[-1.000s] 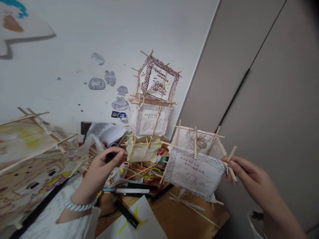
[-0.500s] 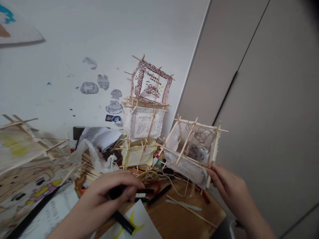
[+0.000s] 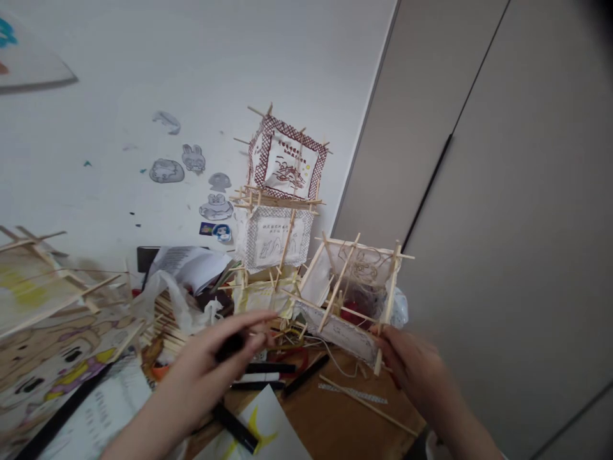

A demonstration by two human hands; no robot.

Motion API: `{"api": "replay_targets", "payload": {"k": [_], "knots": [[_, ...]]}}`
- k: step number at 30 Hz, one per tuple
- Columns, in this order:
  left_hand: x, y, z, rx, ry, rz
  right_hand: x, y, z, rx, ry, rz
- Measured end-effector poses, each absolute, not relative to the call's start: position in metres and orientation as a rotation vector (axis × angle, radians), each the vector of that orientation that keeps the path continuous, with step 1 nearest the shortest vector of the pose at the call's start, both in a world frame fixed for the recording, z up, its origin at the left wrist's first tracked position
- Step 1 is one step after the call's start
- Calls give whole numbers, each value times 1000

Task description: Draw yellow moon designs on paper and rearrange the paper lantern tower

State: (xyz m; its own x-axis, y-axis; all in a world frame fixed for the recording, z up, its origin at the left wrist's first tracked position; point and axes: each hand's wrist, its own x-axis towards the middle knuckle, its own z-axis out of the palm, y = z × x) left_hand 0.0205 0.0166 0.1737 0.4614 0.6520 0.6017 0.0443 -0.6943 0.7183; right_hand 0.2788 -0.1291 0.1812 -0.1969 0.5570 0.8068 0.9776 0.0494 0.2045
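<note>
My right hand (image 3: 414, 364) pinches the near right corner of a box-shaped paper lantern frame (image 3: 352, 326), made of thin wooden sticks with drawn paper sides. The lantern is tilted, its stick-crossed open side facing up toward me, and loose string (image 3: 366, 265) shows on its far panel. My left hand (image 3: 215, 358) hovers to the left of it, fingers stretched forward and apart from the thumb; the inside of the palm is dark. Behind, a stacked paper lantern tower (image 3: 286, 239) stands with a brown-patterned top, a grey-drawn middle and a yellow lower tier.
Black markers (image 3: 306, 375), a thin stick (image 3: 368, 407) and paper with a yellow drawing (image 3: 268, 425) lie on the wooden table (image 3: 335, 421). At left is another stick frame (image 3: 29, 294). A plastic bag (image 3: 167, 297) sits by the wall; a cabinet (image 3: 502, 223) stands at right.
The held lantern and my right hand have moved left and slightly down, closer to the tower. My left hand has lifted a little and its fingers have straightened.
</note>
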Motion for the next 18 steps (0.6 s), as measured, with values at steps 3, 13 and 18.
{"api": "replay_targets", "payload": {"k": [3, 13, 18], "knots": [[43, 9, 169, 2314, 408, 798, 276, -126, 182, -1549, -1759, -1045], [20, -10, 178, 2177, 65, 857, 284, -126, 181, -1689, -1647, -1017], [-9, 32, 182, 2019, 526, 1097, 288, -145, 194, -1800, -1463, -845]]}}
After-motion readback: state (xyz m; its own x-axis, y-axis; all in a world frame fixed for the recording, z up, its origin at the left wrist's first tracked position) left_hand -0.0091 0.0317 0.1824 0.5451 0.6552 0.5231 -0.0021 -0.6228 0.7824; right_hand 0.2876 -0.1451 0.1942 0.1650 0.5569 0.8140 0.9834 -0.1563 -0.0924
